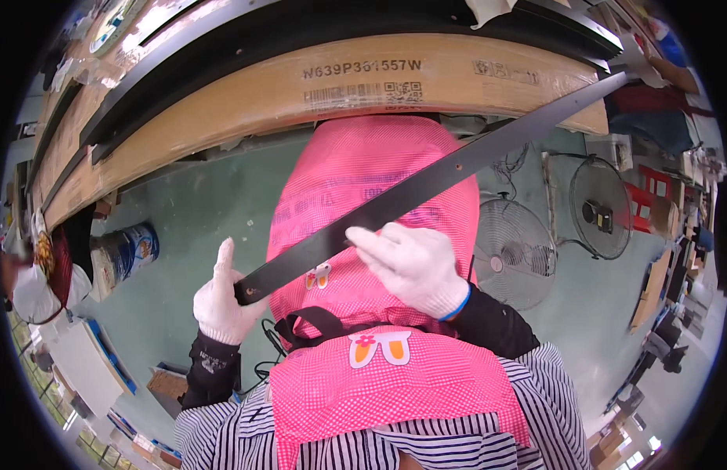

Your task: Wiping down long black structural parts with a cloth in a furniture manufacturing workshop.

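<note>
Head view: a long, flat, dark strip slants in front of the person's pink apron, its long axis running from lower left to upper right. The near end is held in the white-gloved left hand, one finger raised; the far end points up and right, overlapping the right end of a long cardboard box. The gloved right hand, fingers partly curled, meets the strip's lower edge; whether it grips, I cannot tell.

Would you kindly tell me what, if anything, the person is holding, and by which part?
A long dark strip: the left hand holds it at its lower-left end, and the right hand holds its near edge partway along.
</note>
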